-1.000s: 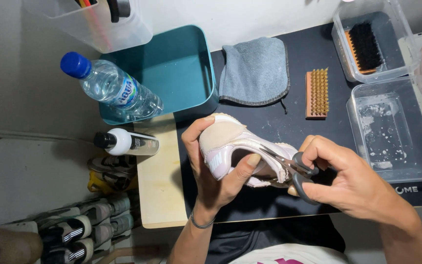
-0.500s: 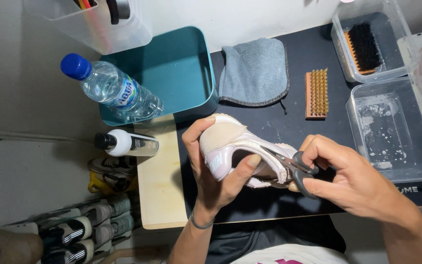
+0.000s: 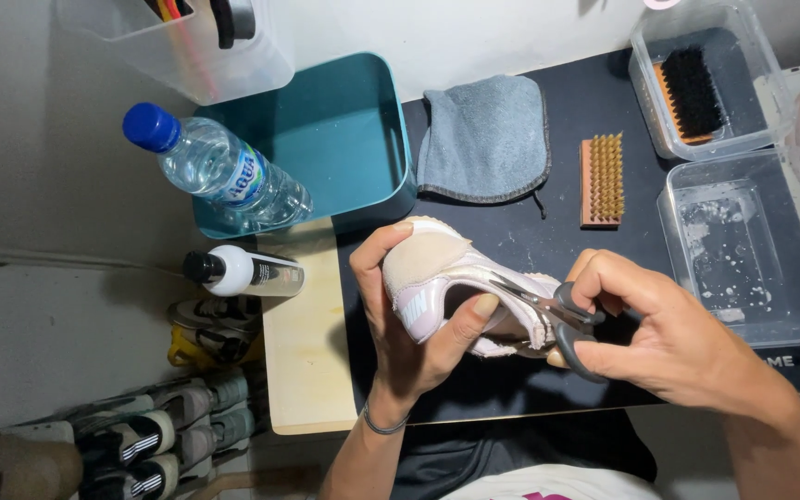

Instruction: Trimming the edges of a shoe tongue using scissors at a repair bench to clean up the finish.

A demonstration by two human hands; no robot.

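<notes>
Over the near edge of the counter (image 3: 307,370), your left hand (image 3: 409,333) is wrapped around the heel of a pale pink and white sneaker (image 3: 460,287), thumb pressed across its opening, holding it just above the black mat (image 3: 567,222). Your right hand (image 3: 668,333) is closed through the dark handles of a pair of scissors (image 3: 557,319), whose blades lie inside the shoe's collar. To the left, a small white bottle with a black cap and dark label (image 3: 243,271) lies on its side. Farther back rest a brass-bristled wooden brush (image 3: 602,181), a folded grey cloth (image 3: 483,139) and an empty clear tub (image 3: 743,245). Beyond them sit a teal tray (image 3: 326,130), a blue-capped water bottle with a blue label (image 3: 215,169) lying against it, and a clear box holding a black-bristled brush (image 3: 693,91).
</notes>
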